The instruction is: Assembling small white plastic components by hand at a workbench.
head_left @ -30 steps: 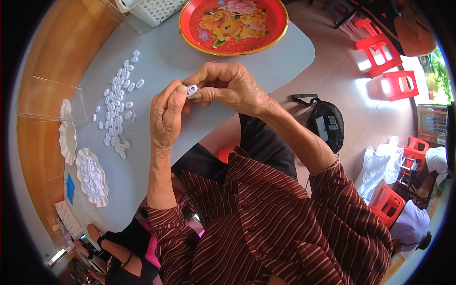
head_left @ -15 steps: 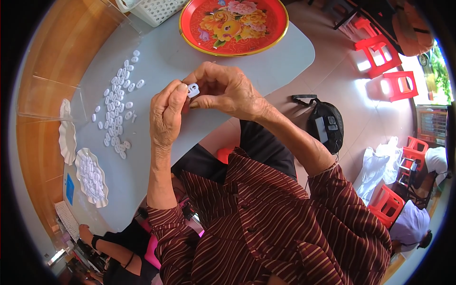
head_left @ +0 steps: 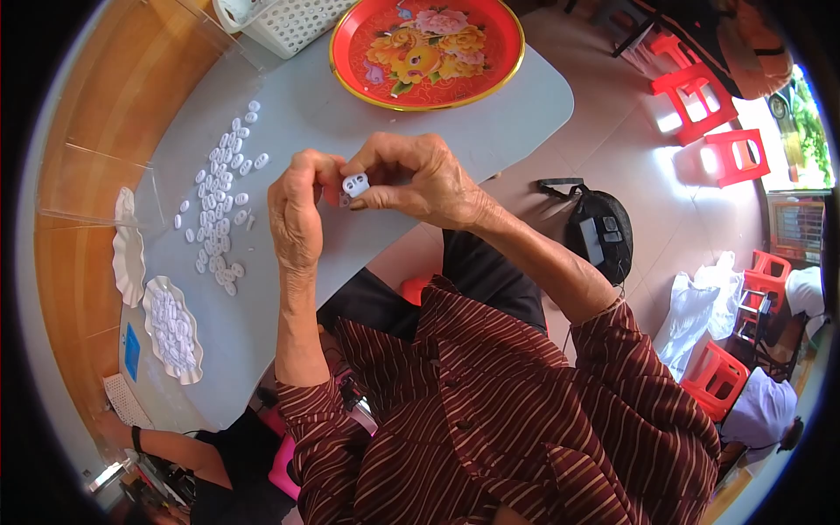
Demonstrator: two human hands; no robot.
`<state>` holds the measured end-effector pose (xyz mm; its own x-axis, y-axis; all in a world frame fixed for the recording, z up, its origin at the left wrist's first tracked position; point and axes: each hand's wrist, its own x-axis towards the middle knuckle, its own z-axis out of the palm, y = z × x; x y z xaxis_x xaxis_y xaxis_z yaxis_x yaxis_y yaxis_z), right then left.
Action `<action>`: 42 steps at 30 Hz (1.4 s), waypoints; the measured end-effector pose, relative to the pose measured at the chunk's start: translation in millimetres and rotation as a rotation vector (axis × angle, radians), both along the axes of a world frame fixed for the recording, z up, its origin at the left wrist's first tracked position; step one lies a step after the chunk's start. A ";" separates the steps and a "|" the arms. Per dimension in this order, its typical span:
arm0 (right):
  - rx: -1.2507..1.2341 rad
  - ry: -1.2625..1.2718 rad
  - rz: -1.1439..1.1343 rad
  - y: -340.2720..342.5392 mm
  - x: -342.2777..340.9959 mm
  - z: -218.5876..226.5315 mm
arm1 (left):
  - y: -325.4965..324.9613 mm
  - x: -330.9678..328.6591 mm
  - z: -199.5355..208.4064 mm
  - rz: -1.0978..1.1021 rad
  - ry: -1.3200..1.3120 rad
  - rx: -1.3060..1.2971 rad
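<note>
My right hand pinches a small white plastic cord lock with two holes between thumb and fingers, above the table. My left hand is closed right beside it, with fingers curled toward the cord lock. What the left fingertips grip is hidden behind the hand. To the left, a loose pile of white oval two-hole pieces lies spread on the grey table. A white wavy-edged dish holds many small white parts.
A red floral tray and a white perforated basket stand at the far side. Another wavy dish lies by a clear panel at left. A co-worker's arm reaches in at lower left. A black bag lies on the floor.
The cord lock has turned so that its two holes face me, and it sits slightly lower. My left thumb has come off its face. The co-worker's arm has shifted left.
</note>
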<state>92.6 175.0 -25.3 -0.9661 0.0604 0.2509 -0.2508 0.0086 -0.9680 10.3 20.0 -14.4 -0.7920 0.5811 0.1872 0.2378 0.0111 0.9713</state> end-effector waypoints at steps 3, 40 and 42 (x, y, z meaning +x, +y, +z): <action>0.118 0.013 -0.004 0.4 2.3 -0.7 | -2.4 -5.9 1.3 0.035 -0.019 0.042; 1.005 0.066 0.241 -7.7 -39.8 29.0 | -5.1 115.4 103.8 -0.957 -0.301 1.061; 1.000 0.081 0.237 -12.1 -42.3 32.3 | -6.3 111.7 97.0 -0.793 -0.228 0.995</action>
